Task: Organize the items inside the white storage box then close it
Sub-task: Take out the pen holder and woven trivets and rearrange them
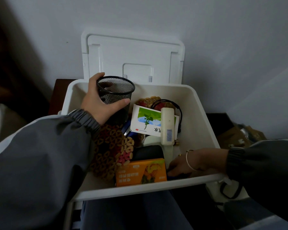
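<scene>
The white storage box (pixel 201 117) sits open in front of me, its lid (pixel 133 53) leaning upright against the wall behind. My left hand (pixel 98 103) grips a black mesh pen cup (pixel 115 90), upright over the box's back left corner. My right hand (pixel 186 163) reaches into the front right corner, fingers down beside an orange carton (pixel 140 173) and touching a dark blue thing that is mostly hidden. Inside lie a white-and-green carton (pixel 150 120), a white remote (pixel 167 127), a black cable (pixel 176 105), patterned woven mats (pixel 110 150) and a black case (pixel 148 152).
The box rests over my lap and a dark table (pixel 56 97). A wall stands close behind. Cardboard and clutter (pixel 239 133) lie to the right. A white object with a black loop (pixel 228 190) sits under the box's front right corner.
</scene>
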A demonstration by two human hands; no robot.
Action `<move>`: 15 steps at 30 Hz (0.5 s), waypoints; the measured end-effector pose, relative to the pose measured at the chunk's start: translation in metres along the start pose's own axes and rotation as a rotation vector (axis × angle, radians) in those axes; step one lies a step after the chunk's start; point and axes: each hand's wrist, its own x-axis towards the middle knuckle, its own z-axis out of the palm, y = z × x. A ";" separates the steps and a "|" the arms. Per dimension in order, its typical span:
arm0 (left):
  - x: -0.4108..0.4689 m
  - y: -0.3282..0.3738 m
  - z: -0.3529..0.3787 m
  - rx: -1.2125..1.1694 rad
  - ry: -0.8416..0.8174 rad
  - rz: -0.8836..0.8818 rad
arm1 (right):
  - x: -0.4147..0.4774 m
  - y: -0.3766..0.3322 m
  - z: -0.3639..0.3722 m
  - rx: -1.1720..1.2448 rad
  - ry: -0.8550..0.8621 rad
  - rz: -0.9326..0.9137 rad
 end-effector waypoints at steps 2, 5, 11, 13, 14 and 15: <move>0.000 0.000 0.000 0.014 -0.005 0.005 | -0.003 0.002 0.000 -0.032 0.025 -0.051; 0.000 -0.001 0.001 0.023 -0.014 -0.006 | -0.010 0.009 -0.005 -0.052 0.058 -0.091; -0.001 -0.006 0.005 0.061 -0.051 -0.029 | -0.034 0.022 -0.011 -0.234 0.198 -0.126; -0.002 -0.007 0.006 0.068 -0.080 -0.056 | -0.044 0.024 -0.011 -0.290 0.255 -0.117; -0.004 -0.008 0.006 0.068 -0.096 -0.068 | -0.050 0.025 -0.012 -0.304 0.292 -0.107; -0.006 -0.008 0.007 0.065 -0.112 -0.076 | -0.058 0.026 -0.014 -0.305 0.349 -0.086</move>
